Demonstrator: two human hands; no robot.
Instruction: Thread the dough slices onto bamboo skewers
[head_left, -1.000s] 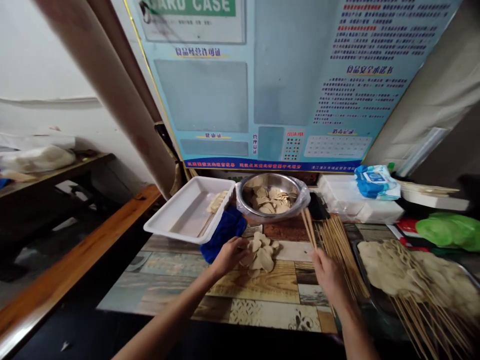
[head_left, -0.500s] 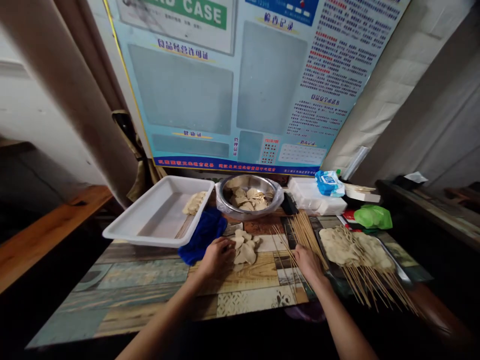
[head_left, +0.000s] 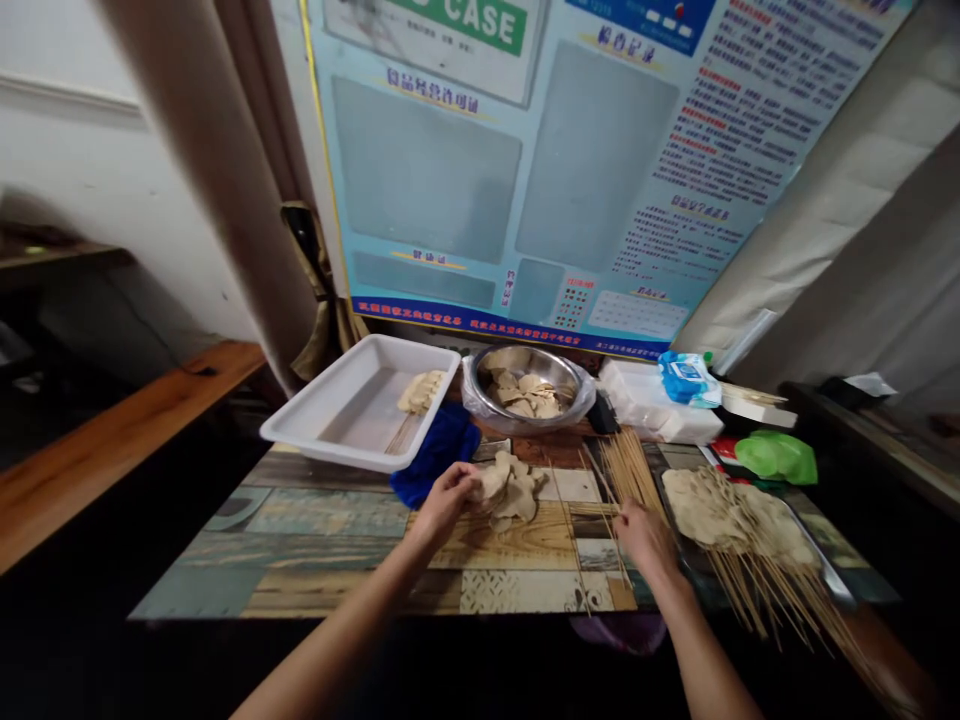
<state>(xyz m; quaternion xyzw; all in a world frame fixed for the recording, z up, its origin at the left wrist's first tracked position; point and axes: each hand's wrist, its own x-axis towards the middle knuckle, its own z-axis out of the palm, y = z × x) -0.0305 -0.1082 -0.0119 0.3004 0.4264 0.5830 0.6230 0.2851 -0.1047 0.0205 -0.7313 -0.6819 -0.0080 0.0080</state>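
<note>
My left hand (head_left: 448,497) rests at the left edge of a small pile of pale flat food slices (head_left: 512,487) on the patterned table (head_left: 315,540); its fingers are curled onto a slice. My right hand (head_left: 643,535) lies over the near ends of a loose bundle of bamboo skewers (head_left: 626,468), fingers closed around a skewer. A metal bowl (head_left: 529,388) lined with plastic holds more slices behind the pile.
A white plastic tray (head_left: 352,405) with a few skewered pieces sits on a blue cloth (head_left: 435,455) at the left. A metal tray of finished skewers (head_left: 739,520) lies right. White boxes (head_left: 652,405), a wipes pack (head_left: 686,378) and a green bag (head_left: 776,457) stand behind. A poster (head_left: 525,170) leans on the wall.
The head camera swung, shifting the whole scene. My left hand stays at the slice pile. My right hand moved from holding skewers upright to lying low over the skewer bundle.
</note>
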